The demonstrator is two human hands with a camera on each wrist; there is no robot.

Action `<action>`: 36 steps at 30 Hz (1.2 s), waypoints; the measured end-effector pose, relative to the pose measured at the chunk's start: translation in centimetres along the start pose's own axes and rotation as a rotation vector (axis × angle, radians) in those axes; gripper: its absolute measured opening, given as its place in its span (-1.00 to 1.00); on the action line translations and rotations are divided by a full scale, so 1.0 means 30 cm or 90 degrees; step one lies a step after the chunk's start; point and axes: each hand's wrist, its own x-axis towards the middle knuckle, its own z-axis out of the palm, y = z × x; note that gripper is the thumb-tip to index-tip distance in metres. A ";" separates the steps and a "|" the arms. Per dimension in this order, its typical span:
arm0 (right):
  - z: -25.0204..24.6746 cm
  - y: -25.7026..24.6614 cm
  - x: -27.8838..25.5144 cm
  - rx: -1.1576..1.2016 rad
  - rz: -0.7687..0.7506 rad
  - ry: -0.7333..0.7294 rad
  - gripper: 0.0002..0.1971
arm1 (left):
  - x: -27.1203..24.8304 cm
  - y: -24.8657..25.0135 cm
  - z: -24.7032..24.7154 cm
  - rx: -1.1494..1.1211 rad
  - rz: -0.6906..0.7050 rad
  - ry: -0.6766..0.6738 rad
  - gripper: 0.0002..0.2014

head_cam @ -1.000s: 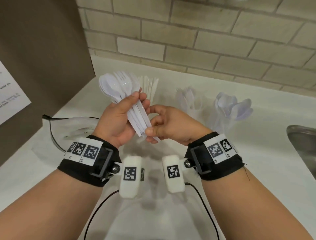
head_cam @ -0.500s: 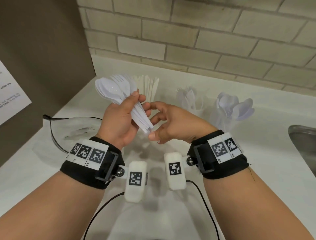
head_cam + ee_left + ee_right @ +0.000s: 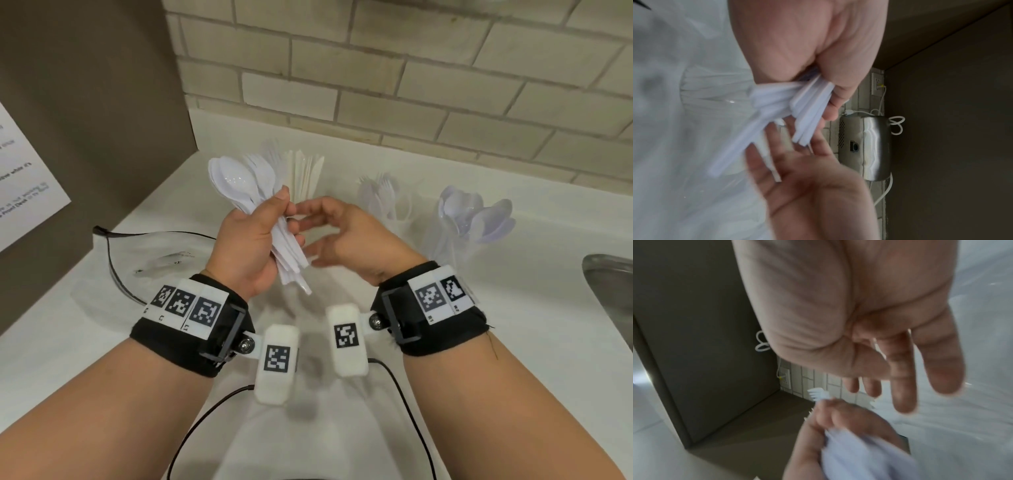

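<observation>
My left hand (image 3: 251, 246) grips a bundle of white plastic spoons and forks (image 3: 246, 185) by the handles, bowls pointing up and away. The handles (image 3: 797, 116) stick out below its fingers. My right hand (image 3: 339, 233) hovers just right of the bundle with fingers loosely spread and nothing in it; its palm (image 3: 807, 186) faces the handle ends. From the right wrist, its fingers (image 3: 925, 369) stand straight above the left hand (image 3: 838, 426) and the bundle (image 3: 859, 454).
On the white counter (image 3: 513, 325) stand clear cups of knives (image 3: 308, 171), forks (image 3: 383, 195) and spoons (image 3: 476, 216) along the brick wall. A clear plastic bag (image 3: 154, 260) lies at left, a steel sink (image 3: 609, 287) at right. A metal appliance (image 3: 865, 146) sits by the wall.
My right hand has let go of the handle ends and opened, drifting slightly right. The left hand keeps the bundle and has tilted it a little to the left.
</observation>
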 end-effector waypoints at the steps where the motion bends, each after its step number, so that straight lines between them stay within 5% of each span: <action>1: -0.018 -0.013 0.004 0.022 -0.005 0.031 -0.48 | -0.003 0.001 -0.005 0.013 -0.011 -0.014 -0.88; 5: -0.032 -0.058 0.020 0.130 -0.015 0.114 -0.80 | -0.022 -0.003 -0.004 0.082 -0.070 -0.098 -0.91; 11: 0.010 -0.041 0.071 0.128 -0.073 0.320 -0.68 | -0.019 -0.001 0.000 0.143 -0.078 -0.094 -0.77; 14: 0.001 -0.058 0.067 0.229 -0.124 0.410 -0.81 | -0.012 0.000 -0.002 0.123 -0.083 -0.046 -0.76; 21: 0.013 -0.078 0.053 0.293 -0.122 0.316 -0.84 | -0.015 -0.011 -0.003 0.199 -0.090 -0.039 -0.90; 25: 0.011 -0.045 0.047 0.138 -0.023 0.223 -0.68 | -0.014 -0.004 -0.002 0.227 -0.072 -0.025 -0.95; 29: 0.021 -0.035 0.032 0.213 0.016 0.109 -0.86 | -0.018 0.007 -0.005 0.219 -0.089 -0.069 -0.86; 36: 0.016 -0.065 0.044 0.282 0.013 0.286 -0.82 | -0.020 0.017 -0.018 0.125 -0.124 -0.102 -0.74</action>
